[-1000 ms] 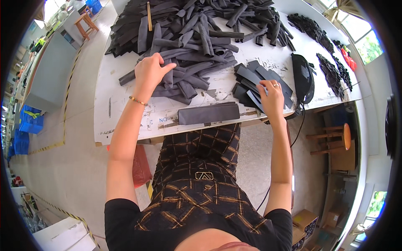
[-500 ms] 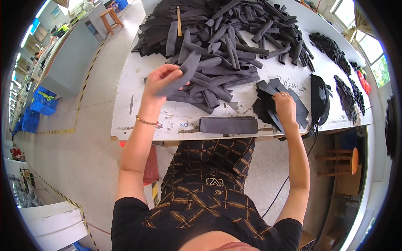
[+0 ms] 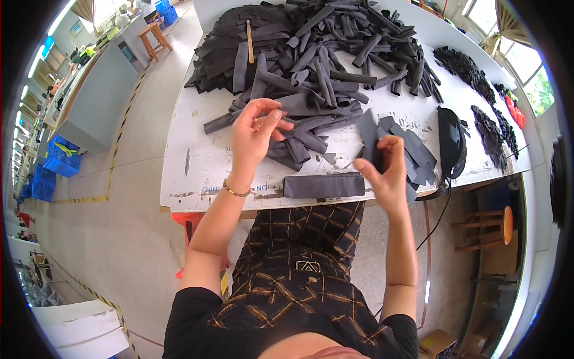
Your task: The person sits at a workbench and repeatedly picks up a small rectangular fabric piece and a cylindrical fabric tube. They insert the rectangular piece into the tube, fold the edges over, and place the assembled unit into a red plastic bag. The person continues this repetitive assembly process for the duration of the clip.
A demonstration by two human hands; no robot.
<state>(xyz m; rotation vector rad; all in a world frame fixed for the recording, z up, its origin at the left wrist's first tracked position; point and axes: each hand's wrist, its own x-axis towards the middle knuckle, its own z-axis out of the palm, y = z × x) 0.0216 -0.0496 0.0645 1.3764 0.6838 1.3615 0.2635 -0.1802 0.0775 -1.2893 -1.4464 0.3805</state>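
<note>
Two hands, 1 dark strip (image 3: 311, 106) per hand.

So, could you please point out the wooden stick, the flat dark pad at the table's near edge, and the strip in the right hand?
wooden stick (image 3: 249, 40), head view, mid-shaft
flat dark pad (image 3: 323, 185), head view, centre of its top
dark strip (image 3: 366, 133), head view, upper part above the right hand's fingers

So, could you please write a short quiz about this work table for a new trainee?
1. True or false: the left hand lifts a dark strip from the big pile.
2. What does the right hand hold? A) a dark flat piece B) a wooden stick
3. What lies at the table edge between both hands?

Key: 1 true; 2 A; 3 a neat stack of dark pieces.
</note>
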